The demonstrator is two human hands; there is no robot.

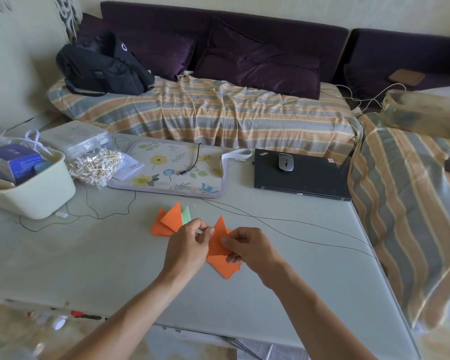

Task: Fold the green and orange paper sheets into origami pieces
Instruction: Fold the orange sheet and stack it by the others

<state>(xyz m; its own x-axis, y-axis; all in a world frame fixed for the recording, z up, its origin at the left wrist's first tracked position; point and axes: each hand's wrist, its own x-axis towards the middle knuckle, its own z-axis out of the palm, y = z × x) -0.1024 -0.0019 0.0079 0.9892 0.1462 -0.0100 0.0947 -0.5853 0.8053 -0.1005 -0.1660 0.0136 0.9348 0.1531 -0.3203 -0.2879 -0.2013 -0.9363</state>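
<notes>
Both hands meet over the middle of the pale desk [283, 294], working on one orange paper piece [217, 245]. The left hand [187, 246] has its fingers [204, 231] curled in, thumb and forefinger pinching the left edge of that piece near its upper part. The right hand [247, 246] grips the same piece from the right, its fingers bent round the paper's edge, with the thumb on top and the rest tucked beneath. The piece is folded into pointed flaps: one tip stands up between the hands, and a lower corner pokes out below the right hand, close to the desk surface.

Just beyond the left hand, a small stack of folded orange triangles [166, 220] lies flat on the desk, with a folded green piece [186, 215] tucked against its right side and partly hidden by the hand.

Farther back on the desk lie a floral mat [166, 170] with a short black cable [191, 162] on it, a closed black laptop [302, 175] carrying a grey mouse [285, 162], a bag of cotton swabs [96, 166], and a cream basket [34, 193] at the left edge. A thin dark wire [296, 227] runs across the desk behind the hands. Behind the desk, a sofa with a striped cover [218, 113] holds a black backpack [102, 68].
</notes>
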